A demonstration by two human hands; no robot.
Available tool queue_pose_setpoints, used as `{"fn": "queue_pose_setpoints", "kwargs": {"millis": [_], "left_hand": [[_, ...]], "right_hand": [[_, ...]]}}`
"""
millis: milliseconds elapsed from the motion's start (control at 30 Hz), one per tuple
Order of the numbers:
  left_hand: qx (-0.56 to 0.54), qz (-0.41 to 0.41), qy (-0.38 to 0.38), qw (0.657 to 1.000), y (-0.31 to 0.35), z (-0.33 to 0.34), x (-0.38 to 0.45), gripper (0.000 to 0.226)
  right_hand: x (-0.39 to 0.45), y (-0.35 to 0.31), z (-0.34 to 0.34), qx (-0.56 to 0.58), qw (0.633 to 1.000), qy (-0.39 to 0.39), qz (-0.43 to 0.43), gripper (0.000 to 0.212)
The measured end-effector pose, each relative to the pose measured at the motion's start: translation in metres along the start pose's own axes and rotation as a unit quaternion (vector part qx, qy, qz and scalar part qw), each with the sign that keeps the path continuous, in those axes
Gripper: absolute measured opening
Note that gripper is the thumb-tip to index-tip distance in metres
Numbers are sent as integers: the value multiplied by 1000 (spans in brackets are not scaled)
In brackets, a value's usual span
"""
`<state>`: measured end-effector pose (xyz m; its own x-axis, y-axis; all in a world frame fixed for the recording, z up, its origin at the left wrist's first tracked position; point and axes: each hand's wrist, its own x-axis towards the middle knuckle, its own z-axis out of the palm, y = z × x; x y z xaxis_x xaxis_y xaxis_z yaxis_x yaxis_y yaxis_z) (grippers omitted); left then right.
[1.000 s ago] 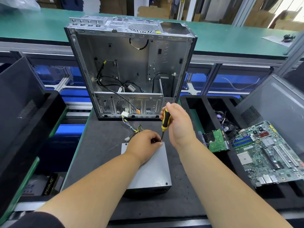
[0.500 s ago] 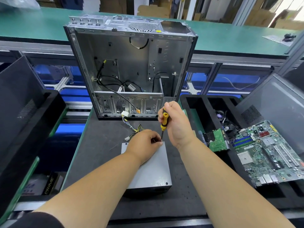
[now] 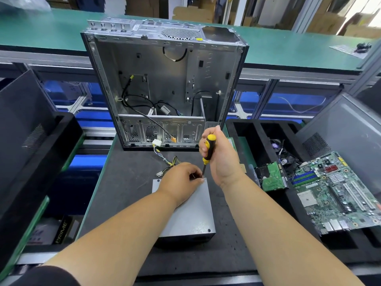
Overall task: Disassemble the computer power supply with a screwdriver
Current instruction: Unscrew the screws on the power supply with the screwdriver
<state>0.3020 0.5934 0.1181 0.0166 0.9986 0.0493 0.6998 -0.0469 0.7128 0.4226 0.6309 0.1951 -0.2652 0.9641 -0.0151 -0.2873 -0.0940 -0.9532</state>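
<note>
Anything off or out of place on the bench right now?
Nothing stands out. The power supply lies flat on the mat, left hand steadying it, right hand holding the screwdriver upright at its far corner. Its cables trail loose toward the open case.

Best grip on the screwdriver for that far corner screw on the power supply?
Probably the yellow-and-black handle of the screwdriver, wrapped from the right side as the right hand does. It stands near upright, tip down at the power supply far corner; the thin shaft offers little to hold.
</note>
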Motion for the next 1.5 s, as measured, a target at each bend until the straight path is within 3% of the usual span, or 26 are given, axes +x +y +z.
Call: {"fn": "queue_pose_setpoints", "kwargs": {"millis": [133,367,567,700,833,1100,1267,1400,1500], "left_hand": [[-2,0,1,1000,-1,1,1,3],[-7,0,-4,1000,-2,1,1,4],[-8,-4,-6,1000,-1,1,0,1],[-6,-7,-4,1000,-1,1,0,2],[-3,-8,-6,1000,-1,1,1,1],[-9,-6,-5,1000,-1,0,0,3],[-16,-15,-9,1000,0,0,0,7],[-14,-16,-7,1000,1,-1,-1,7],[-13,-10,-8,1000,2,-1,0,7]], "right_hand": [[-1,-2,-5,-68,997,-12,-16,22],[2,-8,-9,-68,998,14,-9,22],[1,-5,-5,-44,999,-2,-11,36],[4,-2,-2,-25,999,30,-16,27],[3,0,-4,11,1000,-7,-1,29],[1,-8,-7,-99,995,-18,-5,20],[1,-7,-5,-77,997,5,-3,29],[0,-2,1,-75,997,10,16,49],[-1,4,5,-48,999,0,2,42]]}}
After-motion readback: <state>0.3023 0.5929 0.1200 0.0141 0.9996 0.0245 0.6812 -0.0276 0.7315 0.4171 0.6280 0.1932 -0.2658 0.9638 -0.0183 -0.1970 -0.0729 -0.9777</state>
